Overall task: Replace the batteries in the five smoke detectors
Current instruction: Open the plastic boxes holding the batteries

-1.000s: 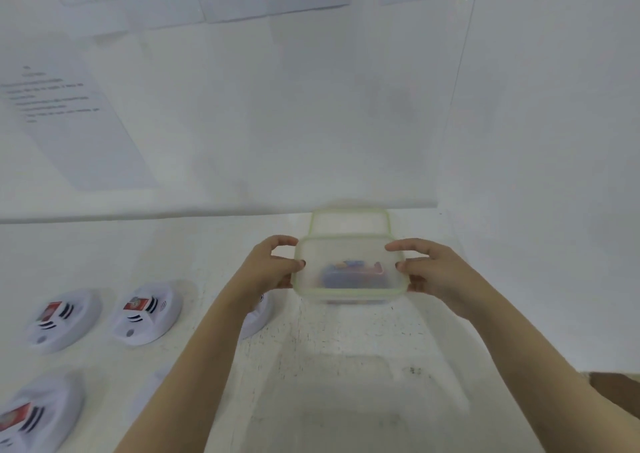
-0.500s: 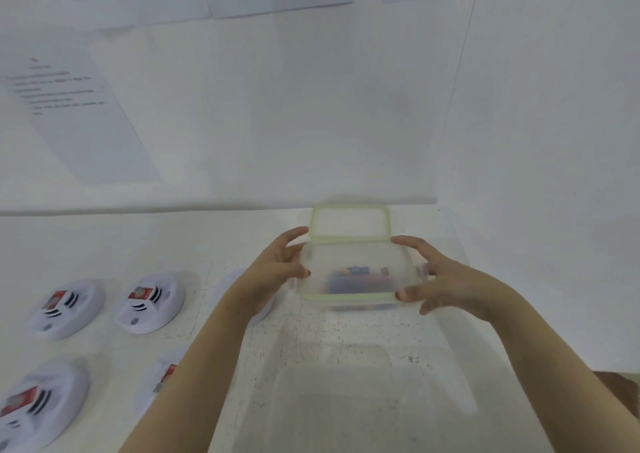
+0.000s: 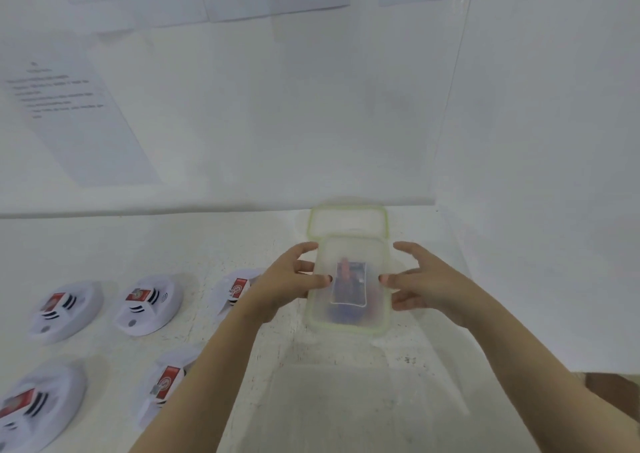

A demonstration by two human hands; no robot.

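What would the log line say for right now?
left hand: open, beside box | right hand: open, beside box | lid: off, behind box | detectors: left of box

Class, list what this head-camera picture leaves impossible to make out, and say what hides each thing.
Contents of the container: head view, blurred by frosted plastic.
Text on the wall sheets: head view, too blurred.
Smoke detector nearest the container: head view, partly behind the left hand.
Bottom-left smoke detector: head view, cut by the frame edge.
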